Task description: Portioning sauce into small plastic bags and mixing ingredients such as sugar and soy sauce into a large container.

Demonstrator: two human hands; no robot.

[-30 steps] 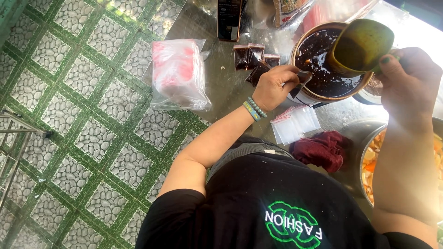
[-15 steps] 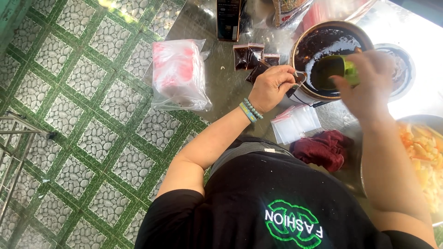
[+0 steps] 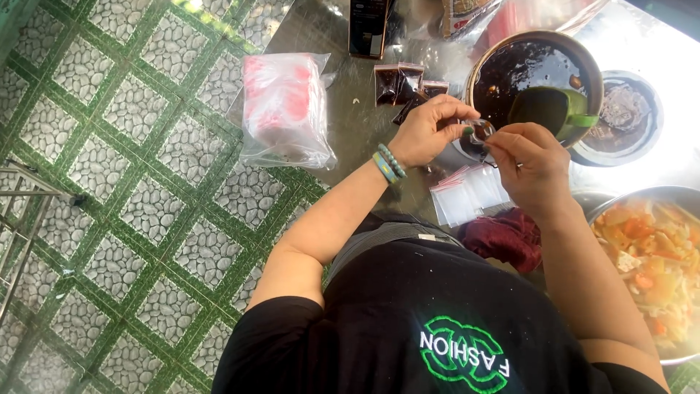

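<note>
Both hands, left (image 3: 430, 131) and right (image 3: 529, 164), pinched on small sauce-filled bag (image 3: 477, 135) just beside dark sauce pot (image 3: 539, 73) above table (image 3: 350, 109); best kept upright, mouth gripped firmly while sealing, green ladle (image 3: 554, 109) resting in pot.

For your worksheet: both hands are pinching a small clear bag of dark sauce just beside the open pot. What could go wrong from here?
1. The small bag, pinched by the left hand and right hand, might slip and spill sauce onto the metal table.
2. The green ladle resting in the pot could get knocked.
</note>
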